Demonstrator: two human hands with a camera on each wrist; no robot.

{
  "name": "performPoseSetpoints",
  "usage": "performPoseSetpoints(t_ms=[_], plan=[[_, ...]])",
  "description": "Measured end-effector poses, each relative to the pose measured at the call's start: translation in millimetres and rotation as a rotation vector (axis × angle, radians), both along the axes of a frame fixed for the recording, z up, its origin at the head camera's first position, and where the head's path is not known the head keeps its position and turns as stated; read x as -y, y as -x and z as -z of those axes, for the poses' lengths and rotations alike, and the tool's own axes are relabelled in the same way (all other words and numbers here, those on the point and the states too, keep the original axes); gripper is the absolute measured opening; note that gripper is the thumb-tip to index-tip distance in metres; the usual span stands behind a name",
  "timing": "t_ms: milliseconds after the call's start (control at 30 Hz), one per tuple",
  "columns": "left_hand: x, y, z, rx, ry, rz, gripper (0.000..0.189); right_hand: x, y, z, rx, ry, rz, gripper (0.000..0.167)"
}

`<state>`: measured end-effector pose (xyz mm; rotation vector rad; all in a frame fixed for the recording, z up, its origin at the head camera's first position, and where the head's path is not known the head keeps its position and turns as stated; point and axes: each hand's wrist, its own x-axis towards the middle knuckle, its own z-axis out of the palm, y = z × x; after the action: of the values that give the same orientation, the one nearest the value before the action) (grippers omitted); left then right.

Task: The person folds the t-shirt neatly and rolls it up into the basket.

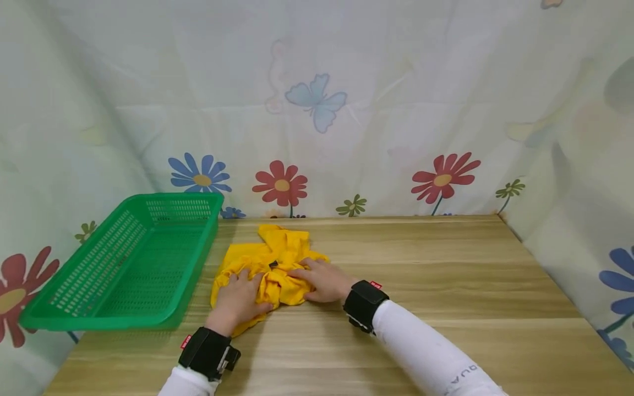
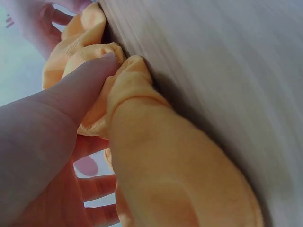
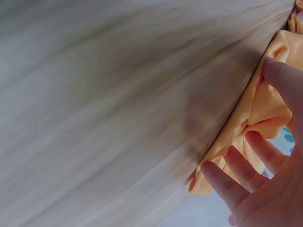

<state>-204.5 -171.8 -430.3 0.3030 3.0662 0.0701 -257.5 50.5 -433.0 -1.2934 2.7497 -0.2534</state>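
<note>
A crumpled yellow garment [image 1: 284, 242] lies in a loose heap on the table, with a small dark patch showing near its middle. My left hand [image 1: 240, 300] rests on its near left part, fingers spread. In the left wrist view the thumb lies against a fold of the garment [image 2: 156, 151], and the other fingers reach partly behind the cloth. My right hand [image 1: 324, 280] touches the right side of the heap. Its slightly bent, separated fingers and thumb meet the garment's edge [image 3: 270, 109] in the right wrist view.
A green plastic basket [image 1: 190, 291] with perforated walls stands left of the garment. The wood-grain table [image 1: 446, 264] extends to the right. Behind it and at the sides hangs a pale curtain [image 1: 376, 143] printed with flowers and a butterfly.
</note>
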Motion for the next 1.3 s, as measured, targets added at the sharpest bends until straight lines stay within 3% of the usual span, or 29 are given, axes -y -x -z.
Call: performPoseSetpoints(t_ms=[333,533,1300], plan=[[-40.2,-2.4,-0.7,0.003,-0.003,0.023,0.078,-44,-12.6,0.5,0.037,0.066,0.012,0.056],[-62.4,-2.9,-1.9,-0.008,0.009,0.029,0.079,-67,-14.4,2.7,0.003,0.074,0.009,0.056],[-118.6,-4.6,-1.7,-0.008,0.002,0.099,0.077,-127,-23.6,7.4,0.035,0.087,0.061,0.056]])
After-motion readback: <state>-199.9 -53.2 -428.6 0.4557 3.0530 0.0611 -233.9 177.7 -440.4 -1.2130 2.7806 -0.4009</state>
